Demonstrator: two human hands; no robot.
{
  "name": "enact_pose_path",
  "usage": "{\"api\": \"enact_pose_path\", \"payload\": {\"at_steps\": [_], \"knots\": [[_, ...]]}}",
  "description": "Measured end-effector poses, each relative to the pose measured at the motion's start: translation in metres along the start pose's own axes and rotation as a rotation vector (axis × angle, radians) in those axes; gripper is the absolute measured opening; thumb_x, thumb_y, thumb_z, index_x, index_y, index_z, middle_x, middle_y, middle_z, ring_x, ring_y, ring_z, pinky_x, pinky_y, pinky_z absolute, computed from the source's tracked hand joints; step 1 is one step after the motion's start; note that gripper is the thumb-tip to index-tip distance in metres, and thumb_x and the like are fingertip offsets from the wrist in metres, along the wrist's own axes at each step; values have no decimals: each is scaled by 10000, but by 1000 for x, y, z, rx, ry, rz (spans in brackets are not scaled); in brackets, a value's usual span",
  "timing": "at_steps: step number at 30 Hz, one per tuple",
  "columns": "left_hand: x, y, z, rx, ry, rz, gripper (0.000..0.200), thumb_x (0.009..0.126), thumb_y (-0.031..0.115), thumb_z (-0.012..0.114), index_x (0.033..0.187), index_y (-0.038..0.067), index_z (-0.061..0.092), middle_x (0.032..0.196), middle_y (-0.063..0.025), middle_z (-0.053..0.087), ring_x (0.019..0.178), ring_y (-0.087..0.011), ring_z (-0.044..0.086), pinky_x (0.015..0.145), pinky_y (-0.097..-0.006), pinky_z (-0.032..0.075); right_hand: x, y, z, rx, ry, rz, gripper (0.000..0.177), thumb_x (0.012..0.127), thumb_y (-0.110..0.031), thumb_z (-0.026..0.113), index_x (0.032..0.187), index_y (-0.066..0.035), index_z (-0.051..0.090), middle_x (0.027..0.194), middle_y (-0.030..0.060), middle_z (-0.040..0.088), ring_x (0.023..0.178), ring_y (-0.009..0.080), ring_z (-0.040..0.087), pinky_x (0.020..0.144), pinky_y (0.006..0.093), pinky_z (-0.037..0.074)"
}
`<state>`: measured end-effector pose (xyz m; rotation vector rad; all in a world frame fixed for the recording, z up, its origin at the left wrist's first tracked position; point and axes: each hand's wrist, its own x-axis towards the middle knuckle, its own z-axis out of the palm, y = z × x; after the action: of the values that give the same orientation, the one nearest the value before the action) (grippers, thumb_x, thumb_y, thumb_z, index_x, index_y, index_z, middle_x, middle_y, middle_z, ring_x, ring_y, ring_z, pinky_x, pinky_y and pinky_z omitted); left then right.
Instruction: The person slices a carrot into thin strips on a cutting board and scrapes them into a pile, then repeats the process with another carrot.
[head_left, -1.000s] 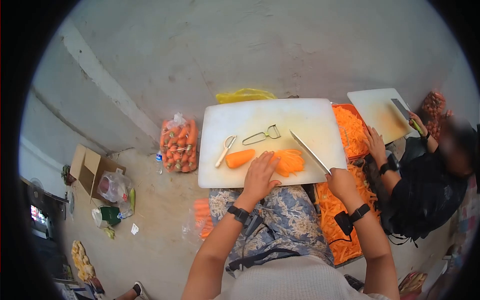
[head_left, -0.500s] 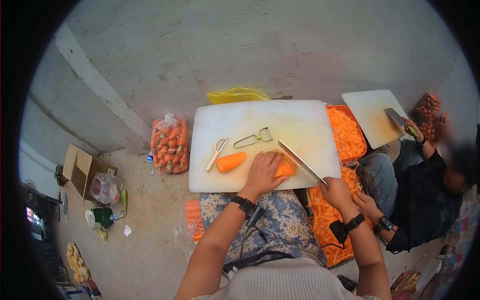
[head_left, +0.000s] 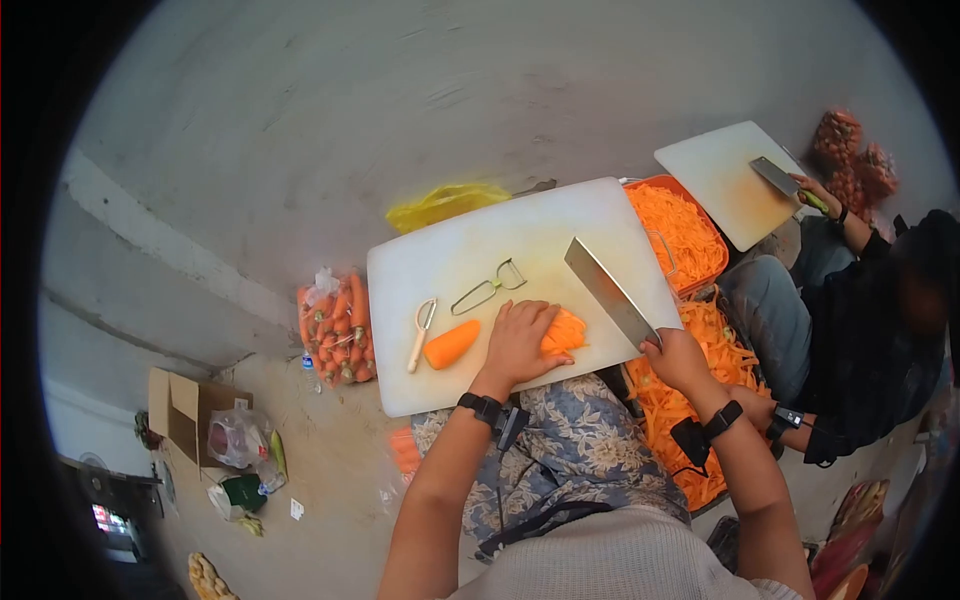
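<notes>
On the white cutting board (head_left: 590, 215), my left hand (head_left: 518, 342) lies with fingers bent on the left part of the sliced carrot (head_left: 565, 332). My right hand (head_left: 675, 358) is wrapped round the handle of a cleaver (head_left: 608, 290), whose blade stands right of the slices and apart from them. A peeled carrot piece (head_left: 452, 345) rests left of my left hand. Beside it is a peeler with a pale handle (head_left: 415, 352), and above it lies a second peeler with a wire-like frame (head_left: 476, 296).
Shredded carrot fills an orange crate (head_left: 680, 235) and another container (head_left: 690, 400) at the right. A co-worker (head_left: 850, 330) holds a knife over another board (head_left: 725, 180). Bagged carrots (head_left: 338, 330) stand left of my board; a cardboard box (head_left: 185, 415) is farther left.
The cleaver has moved away from the carrot, its blade now turned flatter to view. The whole view has tilted, and the slices look more spread out.
</notes>
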<state>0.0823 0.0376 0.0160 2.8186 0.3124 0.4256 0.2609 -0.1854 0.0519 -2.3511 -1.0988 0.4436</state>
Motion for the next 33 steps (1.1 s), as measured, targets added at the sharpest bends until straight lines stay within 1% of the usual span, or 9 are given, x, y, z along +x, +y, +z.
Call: {"api": "enact_pose_path", "payload": {"at_steps": [2, 5, 9, 11, 14, 18, 23, 30, 33], "knots": [[-2, 1, 2, -25, 100, 7, 766, 685, 607, 721, 1220, 74, 592, 1175, -125, 572, 1130, -326, 514, 1026, -462, 355, 1, 6, 2, 20, -10, 28, 278, 856, -232, 629, 897, 42, 655, 821, 259, 645, 782, 427, 632, 695, 489, 507], [-5, -1, 5, -39, 65, -14, 713, 698, 581, 726, 1173, 62, 609, 1130, -133, 575, 1073, -342, 523, 984, -434, 380, 2, 12, 3, 42, -6, 41, 295, 853, -239, 628, 897, 52, 648, 820, 266, 642, 788, 434, 631, 700, 487, 506], [-5, -2, 10, -41, 22, -57, 696, 715, 565, 721, 1178, 61, 593, 1156, -137, 579, 1106, -342, 525, 1023, -458, 355, 3, 7, -2, 66, -29, 75, 307, 851, -239, 625, 881, 66, 640, 812, 275, 635, 784, 441, 626, 698, 493, 500], [-2, 0, 15, 10, 218, -29, 766, 696, 582, 729, 1237, 64, 566, 1193, -145, 581, 1147, -342, 520, 1060, -491, 319, 2, 5, -2, 55, -52, 94, 304, 850, -234, 625, 879, 68, 639, 812, 276, 634, 784, 441, 625, 697, 495, 498], [6, 11, 4, -62, 125, -123, 861, 658, 607, 746, 1296, 68, 535, 1230, -151, 576, 1190, -337, 505, 1085, -519, 283, 1, 4, -2, 86, -18, 79, 295, 847, -228, 625, 878, 65, 640, 813, 275, 634, 782, 439, 625, 691, 494, 496], [7, 4, 5, -50, 76, -56, 911, 624, 626, 759, 1315, 77, 534, 1203, -145, 588, 1170, -336, 513, 1066, -494, 308, 1, 8, 2, 91, -18, 85, 275, 844, -217, 627, 886, 54, 646, 827, 266, 639, 785, 435, 626, 691, 489, 499], [6, 6, 6, -84, 93, -51, 724, 664, 572, 754, 1187, 88, 624, 1083, -89, 611, 1049, -290, 549, 944, -439, 373, -3, -2, -2, 68, -22, 101, 269, 844, -215, 626, 884, 51, 646, 829, 261, 641, 783, 428, 628, 697, 485, 503], [-10, 13, 16, -52, 155, -75, 568, 764, 512, 702, 1127, 79, 649, 1078, -95, 606, 1042, -279, 546, 931, -419, 364, -1, -1, 2, 12, -14, 76, 254, 848, -225, 629, 834, 25, 672, 797, 239, 651, 785, 413, 637, 714, 489, 511], [-11, 15, 16, -45, 192, -77, 571, 782, 515, 682, 1142, 76, 632, 1116, -97, 608, 1078, -284, 544, 986, -464, 337, 2, 3, 6, 12, -9, 77, 245, 848, -221, 630, 844, 19, 677, 814, 233, 660, 801, 408, 642, 725, 482, 516]]}}
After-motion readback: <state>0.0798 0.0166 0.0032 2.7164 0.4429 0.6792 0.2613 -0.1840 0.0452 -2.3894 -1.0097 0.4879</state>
